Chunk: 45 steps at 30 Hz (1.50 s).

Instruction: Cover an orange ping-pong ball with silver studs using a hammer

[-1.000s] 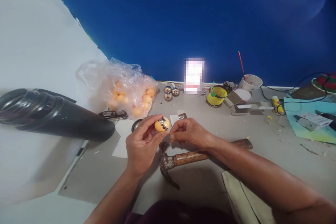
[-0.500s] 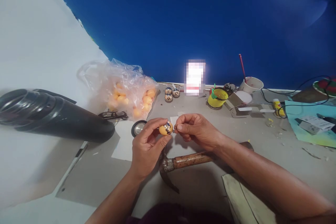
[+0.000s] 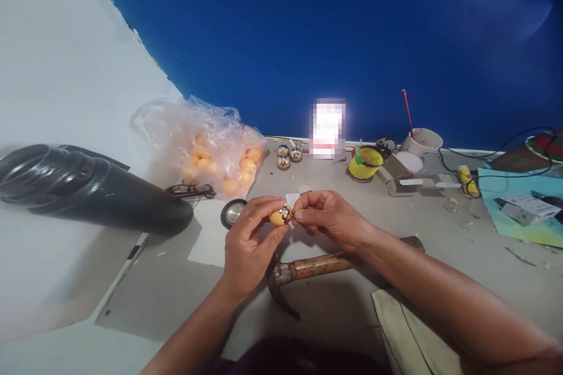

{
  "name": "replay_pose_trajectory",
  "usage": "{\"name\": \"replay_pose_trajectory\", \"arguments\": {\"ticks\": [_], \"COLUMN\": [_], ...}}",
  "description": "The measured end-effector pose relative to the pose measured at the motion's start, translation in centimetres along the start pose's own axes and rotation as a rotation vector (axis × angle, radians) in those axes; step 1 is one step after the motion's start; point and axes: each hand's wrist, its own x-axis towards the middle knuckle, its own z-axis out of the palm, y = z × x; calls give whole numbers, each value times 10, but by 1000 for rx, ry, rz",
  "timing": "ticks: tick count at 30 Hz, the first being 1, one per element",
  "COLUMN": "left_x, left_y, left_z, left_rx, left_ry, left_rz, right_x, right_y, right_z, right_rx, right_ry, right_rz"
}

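Observation:
My left hand [image 3: 248, 243] grips a small orange ball [image 3: 278, 216] between thumb and fingers. Shiny silver pieces cover the ball's right side. Against that side, the thumb and forefinger of my right hand [image 3: 323, 214] are pinched together; whatever they hold is too small to make out. Under my right forearm lies a claw hammer [image 3: 319, 266] with a wooden handle. Just left of the ball, partly behind my left hand, rests a round black-rimmed metal lid [image 3: 231, 212]. Three silver-covered balls [image 3: 284, 161] sit together farther back.
A clear plastic bag [image 3: 220, 123] of orange balls stands at the back left, beside a dark flask [image 3: 132, 199] lying down. Eyeglasses [image 3: 190, 190] lie near it. Toward the right are a yellow pot [image 3: 367, 164], a white cup [image 3: 422, 142] and a glue bottle [image 3: 466, 179].
My left hand has shifted slightly right, bringing the ball against my right fingertips, and the ball has turned a little. The right hand has hardly moved.

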Motion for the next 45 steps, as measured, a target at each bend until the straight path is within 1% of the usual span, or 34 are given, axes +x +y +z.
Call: {"name": "replay_pose_trajectory", "arguments": {"ticks": [6,13,15,18,22,24,26,28,30,33,38,41,43,45], "left_x": [0,-2,-3,-6,-9,-10,-10,-10,-10,-10,-7,-8,-9,-11], "left_y": [1,7,8,9,9,9,8,7,6,6,9,9,9,7], "left_z": [0,1,2,4,6,7,8,8,9,10,11,12,12,13], "left_rx": [-19,25,39,111,212,223,191,142,91,22,-72,-49,12,87], "left_ry": [-9,14,18,46,119,139,134,113,111,128,100,92,98,117], "left_rz": [-27,-90,-87,-20,131,151,107,24,-46,-98,-226,-205,-142,-58], "right_x": [1,2,2,2,1,0,0,0,0,-1,-3,-3,-3,-3], "right_y": [-2,-2,-3,-5,-6,-5,-3,-2,-1,-1,-7,-12,-13,-12], "right_z": [1,1,0,1,2,3,3,3,4,5,3,1,1,2], "right_rx": [0,1,-23,-37,27,18,-42,-108,-130,-136,-289,-296,-289,-314], "right_ry": [5,-11,-2,1,-58,-61,-28,6,17,2,39,1,-11,8], "right_rz": [13,14,19,40,83,67,19,-20,-27,-16,-51,-10,8,0]}}
